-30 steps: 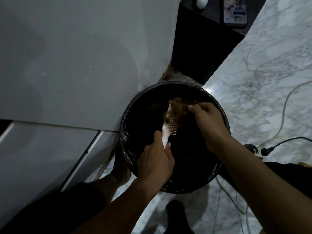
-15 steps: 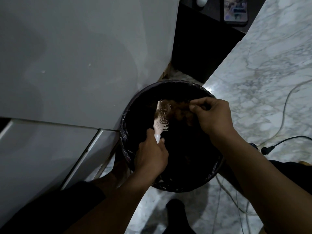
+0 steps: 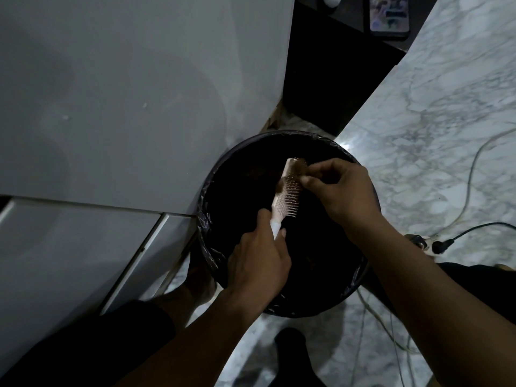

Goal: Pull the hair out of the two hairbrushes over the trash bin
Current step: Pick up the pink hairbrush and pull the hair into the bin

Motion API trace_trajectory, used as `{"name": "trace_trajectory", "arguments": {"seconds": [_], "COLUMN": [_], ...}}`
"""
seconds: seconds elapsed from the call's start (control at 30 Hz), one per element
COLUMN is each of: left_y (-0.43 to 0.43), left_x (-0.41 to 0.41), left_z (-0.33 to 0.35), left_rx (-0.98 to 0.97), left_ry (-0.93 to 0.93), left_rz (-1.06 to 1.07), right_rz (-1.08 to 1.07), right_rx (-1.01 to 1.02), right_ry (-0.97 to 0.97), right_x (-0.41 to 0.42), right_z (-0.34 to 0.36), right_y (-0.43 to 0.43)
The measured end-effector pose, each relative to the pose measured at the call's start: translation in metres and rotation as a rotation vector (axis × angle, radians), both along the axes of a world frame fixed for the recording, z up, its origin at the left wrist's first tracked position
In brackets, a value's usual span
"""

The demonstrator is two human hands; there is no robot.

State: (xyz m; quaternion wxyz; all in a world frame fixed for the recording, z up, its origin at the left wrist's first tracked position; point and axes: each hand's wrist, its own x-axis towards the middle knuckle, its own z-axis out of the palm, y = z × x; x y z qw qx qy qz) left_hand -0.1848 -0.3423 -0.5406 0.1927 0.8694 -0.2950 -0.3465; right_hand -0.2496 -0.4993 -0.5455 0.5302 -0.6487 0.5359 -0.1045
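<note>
A pale hairbrush point(image 3: 287, 195) with a white handle hangs over the round black trash bin point(image 3: 212, 188), bristles turned to the right. My left hand point(image 3: 258, 261) is closed around its handle from below. My right hand point(image 3: 339, 188) pinches at the bristles near the brush's upper half, fingertips touching them. A little brown hair point(image 3: 280, 187) clings along the brush's left edge. Whether my right fingers hold strands is too dark to tell. A second hairbrush is not in view.
The bin has a black plastic liner and stands on a marble floor point(image 3: 446, 121) against a grey cabinet point(image 3: 125, 93). Cables and a plug point(image 3: 441, 245) lie on the floor at the right. A phone point(image 3: 389, 15) rests on a dark shelf at the top.
The big brown clump of hair that my right hand was pulling off the brush is gone from view. My right hand has come back to the bristles. The brush has tilted slightly.
</note>
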Motion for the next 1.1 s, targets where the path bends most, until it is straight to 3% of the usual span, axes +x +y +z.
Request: {"name": "trace_trajectory", "arguments": {"seconds": [0.2,0.37,0.53,0.63,0.87,1.1], "left_y": [-0.001,0.0,-0.001,-0.001,0.0,-0.001], "left_x": [0.007,0.008,0.006,0.003,0.001,0.002], "left_z": [-0.002,-0.005,-0.001,0.002,0.001,0.001], "left_rx": [0.059,0.049,0.042,0.02,-0.001,0.029], "left_ry": [0.009,0.069,0.011,-0.029,-0.032,-0.019], "left_rz": [0.04,0.092,0.046,-0.022,-0.054,-0.022], "right_rz": [-0.038,-0.238,-0.039,0.093,-0.1,-0.351], "right_rx": [-0.021,-0.037,0.136,0.05,-0.041,0.291], "right_ry": [-0.002,0.039,-0.034,-0.064,0.039,-0.154], "right_x": [0.001,-0.001,0.003,0.003,0.004,0.008], "right_z": [-0.003,-0.005,-0.005,-0.003,0.002,-0.002], "right_y": [-0.003,-0.006,0.003,0.01,0.002,0.001]}}
